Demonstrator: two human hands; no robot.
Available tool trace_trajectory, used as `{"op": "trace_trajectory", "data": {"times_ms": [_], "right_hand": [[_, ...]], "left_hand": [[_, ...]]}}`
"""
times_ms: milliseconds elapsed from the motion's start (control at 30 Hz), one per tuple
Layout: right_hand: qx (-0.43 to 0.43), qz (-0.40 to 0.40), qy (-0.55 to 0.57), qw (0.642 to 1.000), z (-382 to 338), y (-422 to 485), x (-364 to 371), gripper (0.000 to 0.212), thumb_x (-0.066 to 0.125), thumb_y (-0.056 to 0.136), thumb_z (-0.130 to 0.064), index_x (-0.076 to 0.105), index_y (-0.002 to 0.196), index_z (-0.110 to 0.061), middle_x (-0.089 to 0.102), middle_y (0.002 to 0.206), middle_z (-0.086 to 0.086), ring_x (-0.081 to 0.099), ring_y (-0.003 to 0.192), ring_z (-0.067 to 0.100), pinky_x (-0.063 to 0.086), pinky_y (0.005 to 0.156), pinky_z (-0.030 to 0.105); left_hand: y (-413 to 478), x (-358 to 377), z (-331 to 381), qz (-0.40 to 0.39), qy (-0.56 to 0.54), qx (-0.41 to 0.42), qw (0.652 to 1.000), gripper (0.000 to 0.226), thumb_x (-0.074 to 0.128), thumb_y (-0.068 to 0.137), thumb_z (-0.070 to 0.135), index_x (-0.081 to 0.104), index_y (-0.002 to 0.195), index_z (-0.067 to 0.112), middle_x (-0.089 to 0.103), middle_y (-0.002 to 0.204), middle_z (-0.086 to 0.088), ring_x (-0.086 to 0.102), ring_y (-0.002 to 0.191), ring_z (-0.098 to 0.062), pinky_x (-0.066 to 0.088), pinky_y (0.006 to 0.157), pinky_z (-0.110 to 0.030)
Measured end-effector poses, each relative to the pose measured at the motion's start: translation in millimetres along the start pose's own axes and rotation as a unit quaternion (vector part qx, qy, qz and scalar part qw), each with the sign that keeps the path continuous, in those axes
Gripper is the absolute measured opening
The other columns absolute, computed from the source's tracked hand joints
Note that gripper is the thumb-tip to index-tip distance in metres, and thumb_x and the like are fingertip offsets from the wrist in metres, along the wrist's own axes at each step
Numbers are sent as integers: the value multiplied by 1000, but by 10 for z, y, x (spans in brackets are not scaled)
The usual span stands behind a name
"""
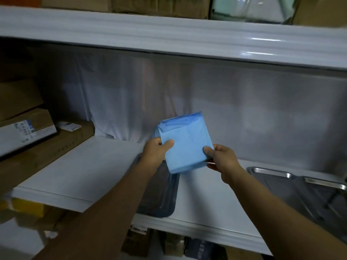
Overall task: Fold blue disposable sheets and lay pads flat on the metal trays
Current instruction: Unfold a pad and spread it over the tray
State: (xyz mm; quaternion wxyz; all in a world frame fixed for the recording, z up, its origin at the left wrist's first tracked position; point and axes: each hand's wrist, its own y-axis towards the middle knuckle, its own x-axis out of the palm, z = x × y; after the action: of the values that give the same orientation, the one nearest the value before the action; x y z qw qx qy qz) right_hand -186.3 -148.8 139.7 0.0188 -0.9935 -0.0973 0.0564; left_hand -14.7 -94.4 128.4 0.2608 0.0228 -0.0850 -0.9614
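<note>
Left hand (pixel 155 153) and right hand (pixel 224 163) each pinch a side of the folded blue sheet (pixel 186 143), held up over the nearer metal tray (pixel 161 196). Looks feather-light and floppy, so I'd grip at the edges. There's a second tray (pixel 300 186) off right, bare shelf (pixel 78 166) left, and a low upper shelf (pixel 169 32) overhead.

We read nothing. We saw a printed label (pixel 24 129) on the left cardboard box (pixel 40 117) and a smaller sticker (pixel 68 126) on the neighbouring carton (pixel 62 145), both too blurred.
</note>
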Motion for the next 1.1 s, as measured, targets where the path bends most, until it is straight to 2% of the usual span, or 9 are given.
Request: {"op": "trace_trajectory", "data": {"times_ms": [167,267,367,500,567,700,767,900,1100], "right_hand": [[-27,49,-4,998,-5,-232,-274,19,59,91,-9,58,72,-13,60,84,9,55,74,21,49,65,27],[-24,55,9,998,12,-355,-440,20,56,90,-2,60,72,-10,60,85,10,55,82,24,52,74,28],[-23,37,35,998,32,-452,-585,22,52,88,5,65,79,-9,63,93,13,58,88,24,52,83,32],[14,13,158,987,131,-548,-767,14,53,91,-13,64,83,-15,63,89,3,58,75,18,48,59,23],[32,10,148,988,273,-563,-802,13,54,93,-16,66,93,-10,66,89,4,59,76,20,51,66,30],[80,48,104,990,675,-597,-779,36,54,86,11,62,119,-2,63,108,16,59,91,29,52,86,42],[95,59,90,990,874,-617,-789,40,54,84,15,62,119,-4,62,111,16,58,94,30,51,86,41],[138,69,71,986,1153,-707,-852,54,55,81,19,58,125,-13,64,106,22,61,94,35,50,93,46],[181,90,41,978,1398,-818,-880,49,63,77,13,59,117,-15,63,95,23,55,80,31,53,81,49]], "left_hand": [[-291,145,141,-35,-26,3,999,12,63,87,6,64,98,4,65,83,3,62,73,-11,52,55,-11],[-448,224,142,-67,-13,0,998,4,60,88,6,61,87,9,60,70,0,54,52,-5,46,53,-17],[-584,256,83,-82,-10,-2,997,21,57,88,-4,60,77,14,60,58,5,53,43,0,41,47,-13],[-804,221,-23,-150,42,-3,988,28,49,86,-17,66,91,4,65,70,13,63,60,7,47,56,-3],[-864,211,-149,-177,28,-52,982,28,44,88,-14,68,93,-1,71,69,9,66,67,-2,50,60,-10],[-961,315,-473,-134,-21,-172,976,23,47,89,-7,64,81,6,70,72,-6,58,73,-22,44,66,-27],[-1090,382,-628,-139,33,-192,971,7,59,87,2,57,84,8,60,80,-11,56,73,-21,45,65,-28],[-1272,479,-943,-157,70,-225,959,22,69,76,-6,51,75,6,58,79,-13,57,68,-22,47,64,-28],[-1351,605,-1174,-135,256,-186,939,21,55,80,2,49,66,17,54,72,-2,53,68,-17,40,62,-24]]}}
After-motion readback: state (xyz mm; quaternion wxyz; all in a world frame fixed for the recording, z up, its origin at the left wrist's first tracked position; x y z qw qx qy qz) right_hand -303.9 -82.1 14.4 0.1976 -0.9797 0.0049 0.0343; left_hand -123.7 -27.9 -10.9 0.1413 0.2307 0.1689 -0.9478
